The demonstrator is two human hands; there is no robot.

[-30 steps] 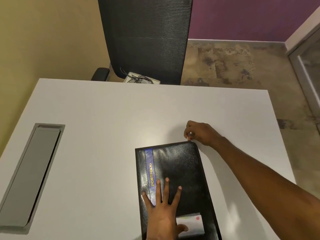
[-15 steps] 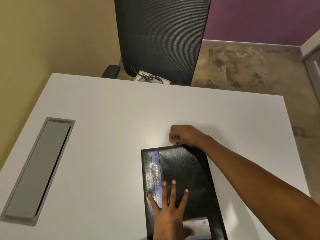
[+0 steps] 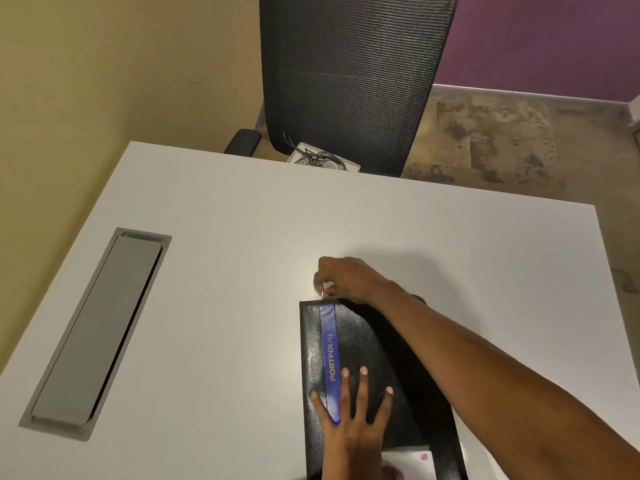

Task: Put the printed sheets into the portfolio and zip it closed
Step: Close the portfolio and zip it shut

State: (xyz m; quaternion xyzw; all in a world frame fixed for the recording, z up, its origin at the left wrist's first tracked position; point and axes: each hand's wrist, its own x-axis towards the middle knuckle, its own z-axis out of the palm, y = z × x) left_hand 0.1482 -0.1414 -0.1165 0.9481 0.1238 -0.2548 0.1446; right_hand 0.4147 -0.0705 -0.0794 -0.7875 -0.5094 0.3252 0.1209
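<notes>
- Leftmost, a grey hatch (image 3: 97, 332) is set into the white table (image 3: 242, 237), running toward the far edge, well apart from everything else.
- Next, a black portfolio (image 3: 367, 355) lies flat and closed on the near part of the table, with a blue strip (image 3: 328, 344) along its cover reading "PORTFOLIO" in gold.
- On the cover's near half, the left hand (image 3: 349, 424) lies palm down, fingers spread and flat, gripping nothing.
- At the portfolio's far edge, near the left corner, the right hand (image 3: 343, 278) is pinched shut on something small, too small to make out; its forearm crosses the cover diagonally.
- By the near right corner, a white label (image 3: 412, 460) with a red dot sits on the cover.
- Beyond the table, right of centre, stands a black mesh chair (image 3: 349, 74).
</notes>
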